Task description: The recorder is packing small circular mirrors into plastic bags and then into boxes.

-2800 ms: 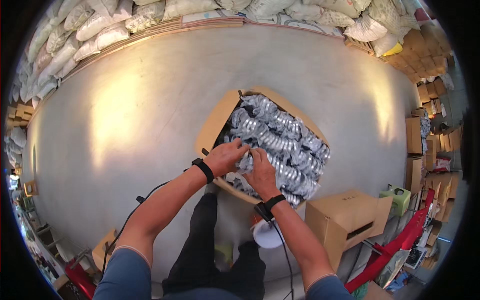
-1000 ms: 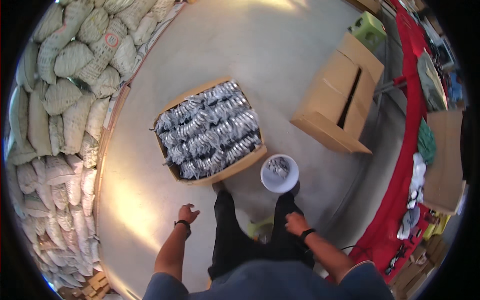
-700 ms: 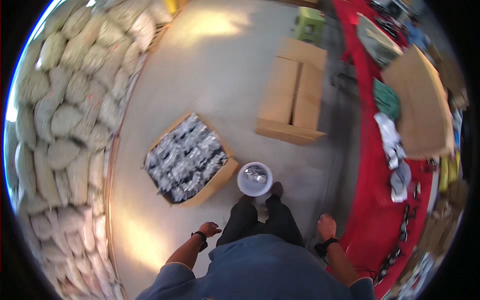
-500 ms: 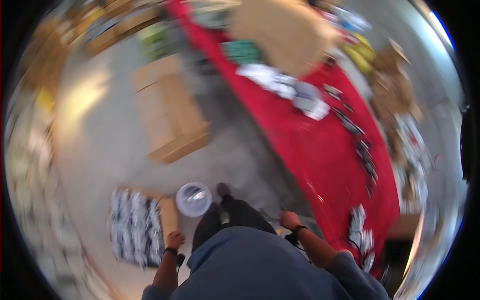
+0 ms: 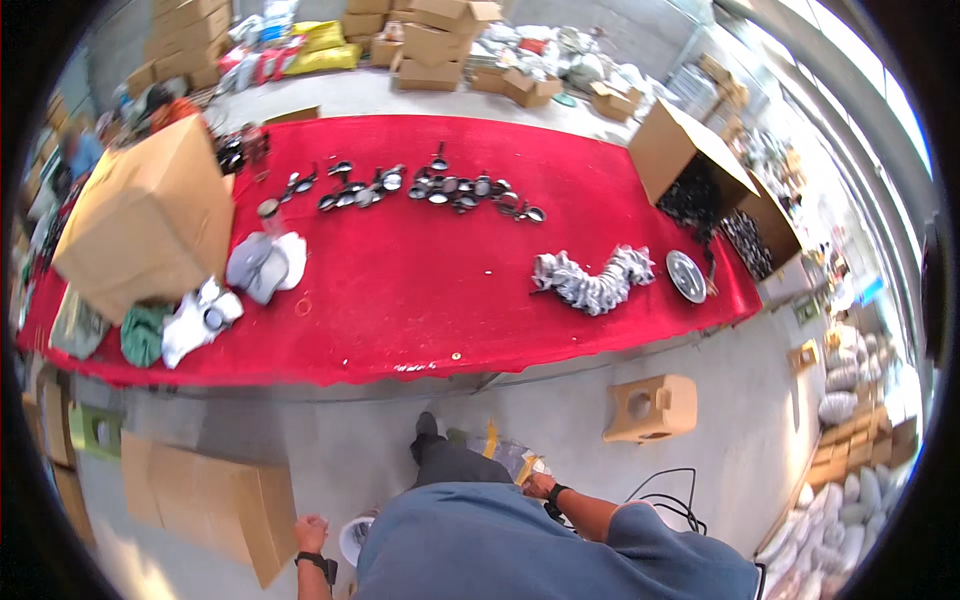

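Observation:
Down by my left side, my left hand [image 5: 310,533] hangs with its fingers curled in and nothing visible in them. Close to it are a white round bucket [image 5: 355,536] and a long cardboard box [image 5: 205,490] on the floor. My right hand [image 5: 540,485] is curled too, in front of my body, with no held thing showing. Beyond its fingers lies a package with yellow tape [image 5: 515,458]; I cannot tell whether they touch. Ahead is a red-covered table [image 5: 420,290] bearing several small black pieces with round shiny heads [image 5: 465,190] and a bunched grey strip [image 5: 595,283].
A big carton [image 5: 150,220], caps [image 5: 262,265] and a green cloth [image 5: 143,333] occupy the table's left end. To the right are a round metal dish [image 5: 686,276] and an open carton of black parts [image 5: 695,190]. A tan stool [image 5: 652,410] and black cable [image 5: 670,500] are on the floor.
My body has turned right, so the red table now lies across the view ahead. The floor carton and bucket have shifted toward the lower left. Both hands stay low and curled.

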A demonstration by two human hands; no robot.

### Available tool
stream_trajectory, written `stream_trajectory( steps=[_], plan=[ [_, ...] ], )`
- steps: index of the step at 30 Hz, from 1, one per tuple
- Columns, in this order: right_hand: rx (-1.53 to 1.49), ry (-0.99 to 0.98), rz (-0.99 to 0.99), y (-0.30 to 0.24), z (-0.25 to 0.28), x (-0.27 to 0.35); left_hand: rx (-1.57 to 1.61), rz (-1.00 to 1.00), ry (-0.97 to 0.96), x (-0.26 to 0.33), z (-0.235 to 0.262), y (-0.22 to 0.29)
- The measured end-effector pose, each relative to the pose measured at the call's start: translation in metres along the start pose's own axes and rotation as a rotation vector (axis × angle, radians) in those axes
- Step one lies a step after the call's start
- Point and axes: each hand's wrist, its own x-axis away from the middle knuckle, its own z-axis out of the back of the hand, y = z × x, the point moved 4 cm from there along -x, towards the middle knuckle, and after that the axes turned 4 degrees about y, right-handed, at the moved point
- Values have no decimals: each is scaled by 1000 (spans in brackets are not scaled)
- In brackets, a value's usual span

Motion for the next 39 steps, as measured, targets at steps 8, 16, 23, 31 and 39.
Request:
stream_trajectory(
  steps=[8,16,23,31,39],
  plan=[
    [-446,170,-146,15,57,-30,-447,-511,-152,-83,-108,280],
    [-830,462,-202,-19,53,-18,-447,-792,-541,-96,-240,445],
    [-771,424,-203,-37,-41,38,-479,-858,-661,-100,-345,504],
    [-709,365,-349,11,-52,50,-512,-843,-691,-70,-461,550],
    [-910,366,-402,112,62,7,-412,-981,-640,-13,-655,635]
  ],
)
